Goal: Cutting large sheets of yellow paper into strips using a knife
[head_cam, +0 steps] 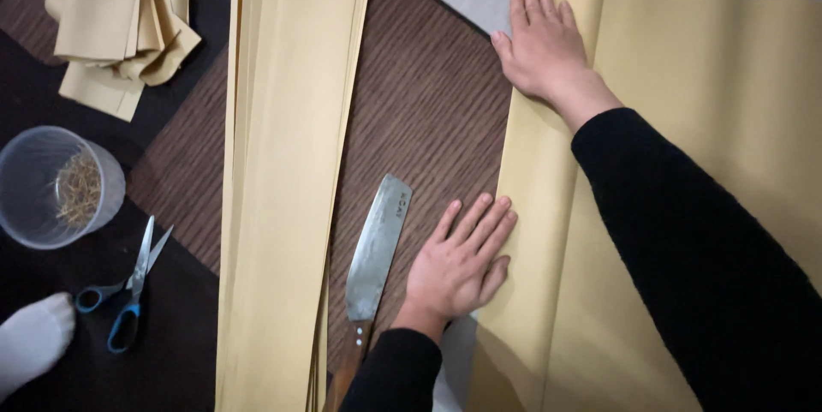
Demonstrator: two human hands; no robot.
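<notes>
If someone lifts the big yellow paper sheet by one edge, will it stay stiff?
Probably not. The yellow paper sheet looks thin and already folds under the left hand and right hand, so it would likely droop. Its smooth surface may slide easily.

blue-handled scissors (128,288) lie just beside a clear plastic cup (51,185) of pins.

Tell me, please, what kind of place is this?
Probably a home floor used for paper craft: large yellow paper sheets lie on a wood-pattern mat, with a cleaver, scissors and a socked foot nearby.
</notes>
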